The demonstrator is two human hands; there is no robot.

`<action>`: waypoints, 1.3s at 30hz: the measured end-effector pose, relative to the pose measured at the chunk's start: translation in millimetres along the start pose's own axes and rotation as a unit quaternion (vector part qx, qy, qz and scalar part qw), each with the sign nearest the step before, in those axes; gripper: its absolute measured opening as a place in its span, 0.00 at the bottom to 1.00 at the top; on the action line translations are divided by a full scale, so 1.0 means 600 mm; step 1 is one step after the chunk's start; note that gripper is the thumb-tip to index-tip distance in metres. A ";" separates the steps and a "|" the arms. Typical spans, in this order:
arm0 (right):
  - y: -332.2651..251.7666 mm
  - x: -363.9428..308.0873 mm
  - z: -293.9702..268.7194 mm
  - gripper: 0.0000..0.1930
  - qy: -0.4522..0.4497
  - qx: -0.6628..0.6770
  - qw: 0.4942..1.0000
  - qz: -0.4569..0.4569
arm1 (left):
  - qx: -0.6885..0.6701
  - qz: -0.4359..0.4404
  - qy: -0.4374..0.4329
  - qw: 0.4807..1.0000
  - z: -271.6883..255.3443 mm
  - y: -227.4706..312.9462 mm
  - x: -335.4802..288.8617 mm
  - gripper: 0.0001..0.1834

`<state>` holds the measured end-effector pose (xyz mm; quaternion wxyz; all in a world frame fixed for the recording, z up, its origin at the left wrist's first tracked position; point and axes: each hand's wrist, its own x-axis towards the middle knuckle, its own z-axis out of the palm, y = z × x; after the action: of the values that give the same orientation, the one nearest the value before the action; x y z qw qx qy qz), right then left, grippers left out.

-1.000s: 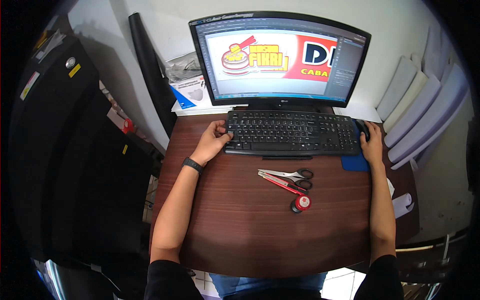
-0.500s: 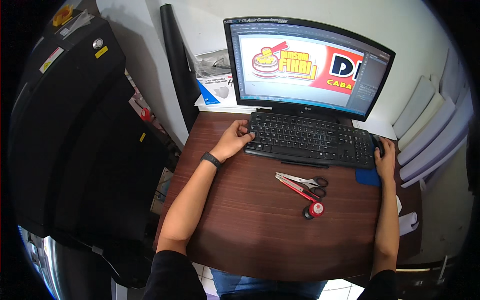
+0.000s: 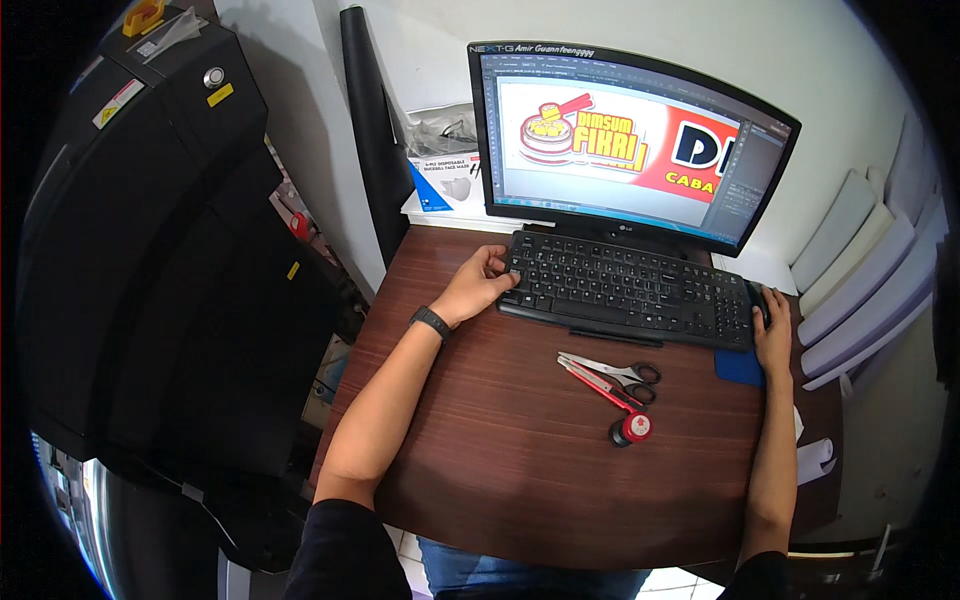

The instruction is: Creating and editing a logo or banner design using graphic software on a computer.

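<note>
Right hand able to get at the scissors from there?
Probably yes: the scissors lie in plain view, handles toward the right hand, and the way looks free; the hand must first leave the mouse.

An office, perhaps a print shop's: keyboard (image 3: pixel 628 288) at the left fingers (image 3: pixel 494 261), monitor (image 3: pixel 640 160) with artwork (image 3: pixel 585 140) beyond, rolls (image 3: pixel 862 262) past the right fingers (image 3: pixel 772 308).

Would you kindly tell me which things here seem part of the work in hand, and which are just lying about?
In use, apparently:
keyboard, touched by left hand
mouse, under right hand
lit monitor

Lying about:
scissors
red cutter
round red-topped object
leaning rolls
</note>
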<state>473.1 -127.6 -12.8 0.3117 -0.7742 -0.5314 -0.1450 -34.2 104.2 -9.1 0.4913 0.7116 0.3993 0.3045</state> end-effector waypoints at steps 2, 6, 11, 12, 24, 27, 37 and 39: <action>0.001 0.001 0.000 0.23 -0.002 0.003 1.000 0.004 | -0.004 -0.001 -0.001 1.000 0.000 0.002 -0.001 0.36; 0.007 0.002 0.003 0.23 -0.009 0.017 1.000 0.010 | 0.001 0.007 0.006 1.000 0.001 -0.002 -0.001 0.36; 0.006 0.001 0.001 0.23 -0.008 0.010 1.000 0.011 | 0.000 0.007 0.005 1.000 0.002 -0.002 0.000 0.36; 0.003 0.000 0.001 0.22 -0.005 0.008 1.000 0.013 | 0.001 0.005 0.006 1.000 0.002 -0.001 0.000 0.36; -0.006 0.000 -0.006 0.21 -0.001 -0.012 1.000 0.014 | -0.012 0.005 0.011 1.000 0.001 -0.001 0.001 0.37; -0.009 0.000 -0.003 0.22 0.001 -0.005 1.000 0.016 | -0.013 0.008 0.008 1.000 0.000 -0.003 0.001 0.37; -0.007 0.002 -0.011 0.20 0.093 -0.015 0.995 -0.017 | -0.012 0.012 0.013 1.000 0.000 -0.015 0.005 0.39; -0.017 0.000 -0.014 0.19 0.075 -0.012 0.997 -0.009 | -0.013 0.011 0.012 1.000 0.000 -0.010 0.004 0.38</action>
<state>464.5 -130.1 -3.1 0.3400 -0.7600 -0.5116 -0.2123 -34.4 107.2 -14.7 0.4927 0.7056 0.3934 0.3234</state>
